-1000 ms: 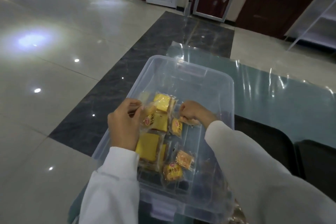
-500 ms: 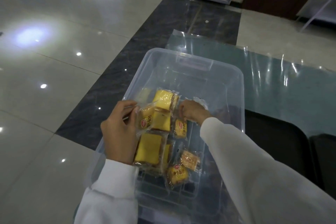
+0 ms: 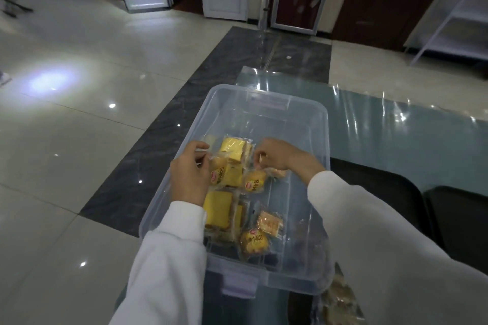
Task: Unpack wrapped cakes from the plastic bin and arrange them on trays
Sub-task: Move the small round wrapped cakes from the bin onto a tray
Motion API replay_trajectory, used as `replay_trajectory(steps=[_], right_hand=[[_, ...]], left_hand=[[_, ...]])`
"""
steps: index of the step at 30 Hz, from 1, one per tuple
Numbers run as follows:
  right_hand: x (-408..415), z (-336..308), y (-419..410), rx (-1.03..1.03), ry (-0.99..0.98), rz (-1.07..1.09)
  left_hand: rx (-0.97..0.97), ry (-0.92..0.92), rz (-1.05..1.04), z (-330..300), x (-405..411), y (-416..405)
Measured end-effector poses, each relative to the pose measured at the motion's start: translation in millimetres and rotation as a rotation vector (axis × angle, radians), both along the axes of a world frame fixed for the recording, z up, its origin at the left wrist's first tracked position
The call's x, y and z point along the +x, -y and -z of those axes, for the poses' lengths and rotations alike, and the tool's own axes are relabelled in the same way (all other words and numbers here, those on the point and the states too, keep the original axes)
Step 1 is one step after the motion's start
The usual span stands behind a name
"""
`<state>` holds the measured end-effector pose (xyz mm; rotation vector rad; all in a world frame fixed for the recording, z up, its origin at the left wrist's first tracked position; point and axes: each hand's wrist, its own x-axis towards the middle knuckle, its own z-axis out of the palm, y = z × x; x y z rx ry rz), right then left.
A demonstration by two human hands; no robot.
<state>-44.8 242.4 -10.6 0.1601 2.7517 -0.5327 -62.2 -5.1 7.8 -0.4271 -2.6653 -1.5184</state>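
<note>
Both hands over clear plastic bin (image 3: pixel 311 124) on glass table (image 3: pixel 396 145). Left hand (image 3: pixel 188 175) clutches bunch of yellow clear-wrapped cakes (image 3: pixel 228 166) – right hand (image 3: pixel 272 154) pinches wrapper of small round cake (image 3: pixel 254 183). More wrapped cakes lie loose on bin floor.

Glass table (image 3: pixel 396 140), tiled floor (image 3: pixel 79 140)
</note>
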Motion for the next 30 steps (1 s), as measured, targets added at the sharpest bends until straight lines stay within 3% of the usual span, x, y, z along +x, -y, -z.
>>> replay_trajectory(steps=[8, 16, 30], right_hand=[[28, -39, 35, -0.119, -0.321, -0.118], [43, -31, 45, -0.146, -0.503, 0.04], [41, -20, 44, -0.232, -0.654, 0.035]], left_hand=[[0.046, 0.014, 0.157, -7, 7, -4], [0.058, 0.006, 0.235, -9, 9, -7], [0.203, 0.131, 0.172, -16, 11, -8]])
